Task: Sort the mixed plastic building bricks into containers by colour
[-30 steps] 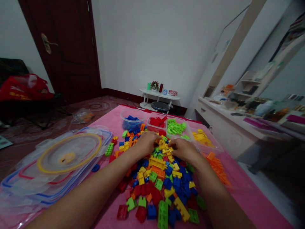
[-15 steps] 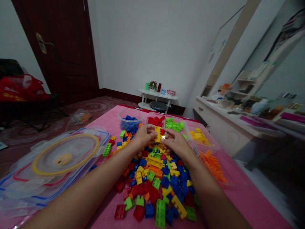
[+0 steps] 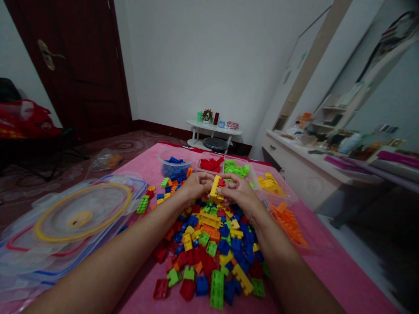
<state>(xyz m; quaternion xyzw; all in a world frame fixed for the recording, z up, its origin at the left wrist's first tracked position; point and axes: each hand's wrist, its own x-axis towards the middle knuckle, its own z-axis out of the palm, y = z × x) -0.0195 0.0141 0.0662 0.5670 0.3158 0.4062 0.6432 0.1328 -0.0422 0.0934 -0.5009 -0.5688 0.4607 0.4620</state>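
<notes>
Both hands meet above a heap of mixed toy building blocks. A yellow building block is held between them, with a small red block against its right side. My left hand is closed on the yellow block's left side. My right hand grips from the other side, its fingers around the red block and the yellow block's edge. Whether the two blocks are joined cannot be made out. Yellow, blue, red, green and orange blocks lie loose beneath the hands.
Behind the heap stand a round tub of blue blocks and boxes of red blocks and green blocks. Yellow blocks and orange blocks fill boxes at right. Stacked clear lids lie at left on the pink cloth.
The yellow block has tilted from upright to slanting, and my right fingers have closed in nearer around it and the red block. The whole view has shifted slightly.
</notes>
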